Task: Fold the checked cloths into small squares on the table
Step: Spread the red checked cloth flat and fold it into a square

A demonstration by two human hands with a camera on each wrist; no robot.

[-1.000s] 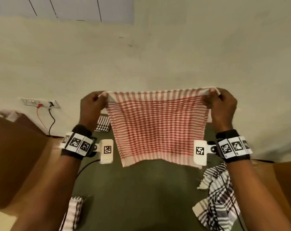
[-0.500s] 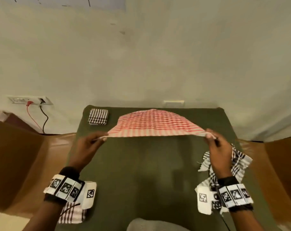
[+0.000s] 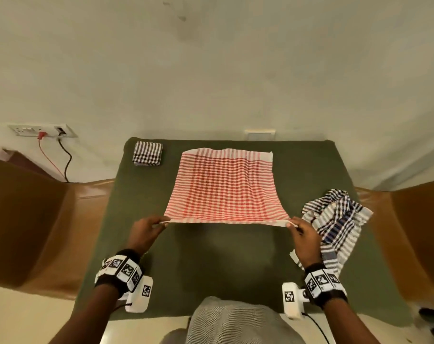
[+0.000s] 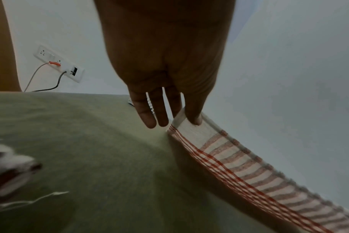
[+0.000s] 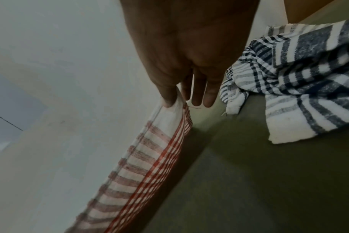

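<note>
On the green table, head view: red-and-white checked cloth lies spread, near corners pinched by left hand and right hand. Wrist views confirm the pinches, near edge raised. Spreading step; next, probably carry that edge to the far edge, corners matched.

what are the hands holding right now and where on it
Both hold the red checked cloth by its near corners: the left hand pinches the near-left corner, the right hand the near-right corner. The near edge is lifted; the far part lies on the table.
</note>
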